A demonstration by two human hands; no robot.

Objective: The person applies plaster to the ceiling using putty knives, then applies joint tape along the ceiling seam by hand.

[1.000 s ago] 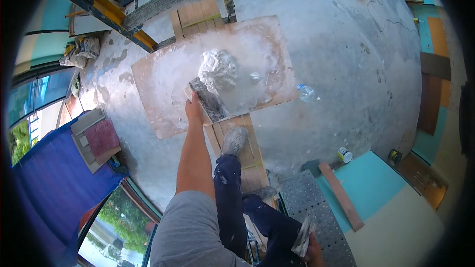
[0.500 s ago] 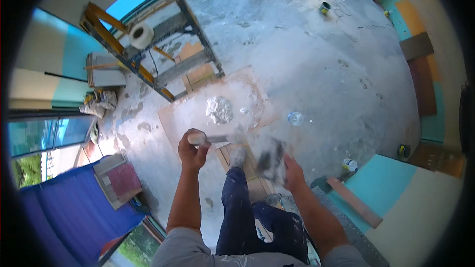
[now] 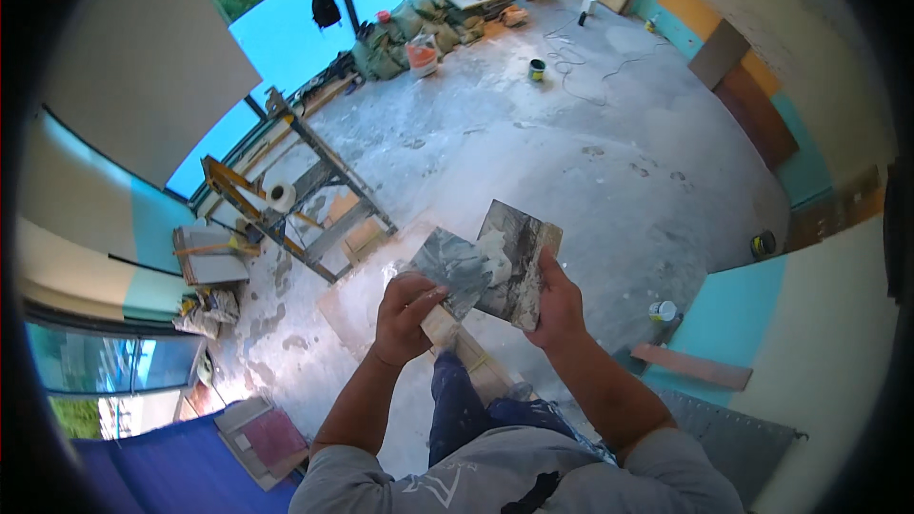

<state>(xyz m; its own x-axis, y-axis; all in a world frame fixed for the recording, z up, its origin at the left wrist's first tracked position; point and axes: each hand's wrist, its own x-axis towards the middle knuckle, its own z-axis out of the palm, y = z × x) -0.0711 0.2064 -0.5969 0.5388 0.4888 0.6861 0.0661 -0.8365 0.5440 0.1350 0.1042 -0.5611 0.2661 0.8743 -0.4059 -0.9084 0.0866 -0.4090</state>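
Wide grey metal scraper with a short pale handle (image 3: 450, 269) sits just about the middle of the view, held above the floor, its blade pointing toward one o'clock and smeared with whitish paste. The left hand (image 3: 404, 320) is closed round the handle, pinching it near the base of the blade. At the blade's three o'clock side is a dark, flat, rectangular board with a pale strip along one edge (image 3: 520, 271); the right hand (image 3: 558, 308) clamps that edge, though the digits beneath it are hidden. A soft white lump of paste (image 3: 496, 258) lies on the board against the scraper; whether blade and board touch, I cannot tell.

Toward ten o'clock stands a yellow-and-grey paint-marked stepladder (image 3: 328, 169), with a white roll (image 3: 281, 197) on it. A small dark-green bucket (image 3: 537, 69) stands on the floor toward one o'clock, and a white tub (image 3: 664, 310) toward four.
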